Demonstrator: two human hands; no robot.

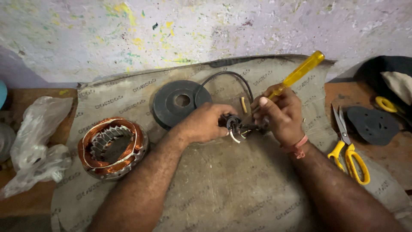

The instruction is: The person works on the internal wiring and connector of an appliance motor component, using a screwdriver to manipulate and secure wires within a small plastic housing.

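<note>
Centrally, the left hand (201,124) pinches a small black wired part (234,123) above the mat (223,189), while the right hand (279,112) grips a yellow-handled screwdriver (300,73), its tip apparently at the part.

A small black plug (233,122) with short white and yellow wire ends sticking out is held just above the mat. A screwdriver (299,74) with a clear yellow handle tilts up-right, its tip hidden.
</note>
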